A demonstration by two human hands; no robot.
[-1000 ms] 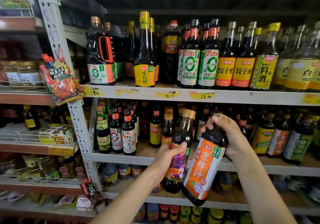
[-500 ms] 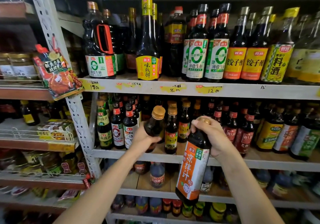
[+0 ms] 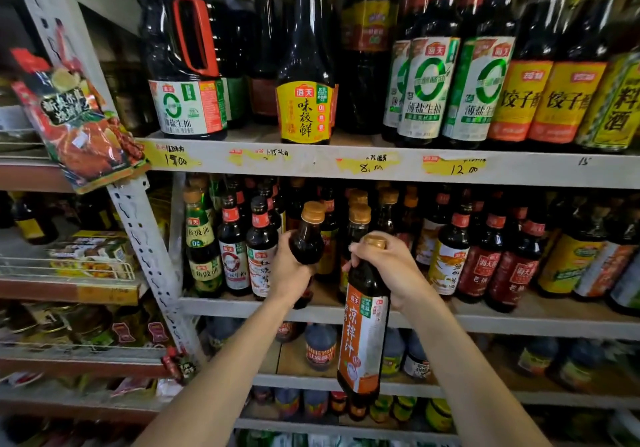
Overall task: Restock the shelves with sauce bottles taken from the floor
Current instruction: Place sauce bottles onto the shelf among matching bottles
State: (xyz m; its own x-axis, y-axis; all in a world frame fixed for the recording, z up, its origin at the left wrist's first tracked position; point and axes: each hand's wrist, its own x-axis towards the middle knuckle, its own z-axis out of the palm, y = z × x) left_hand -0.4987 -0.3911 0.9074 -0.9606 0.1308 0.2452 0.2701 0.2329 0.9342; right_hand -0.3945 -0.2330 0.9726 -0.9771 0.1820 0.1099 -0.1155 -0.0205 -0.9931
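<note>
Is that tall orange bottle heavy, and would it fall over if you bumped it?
The orange-label bottle looks full of dark sauce, so probably heavy for its size. Tall and narrow, it would likely tip easily. The right hand grips only its neck, so it could swing.

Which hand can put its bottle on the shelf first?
Probably the left hand. Its gold-capped bottle is already at the middle shelf, nearly standing. The right hand holds the orange-label bottle by its neck, hanging below the shelf edge.
</note>
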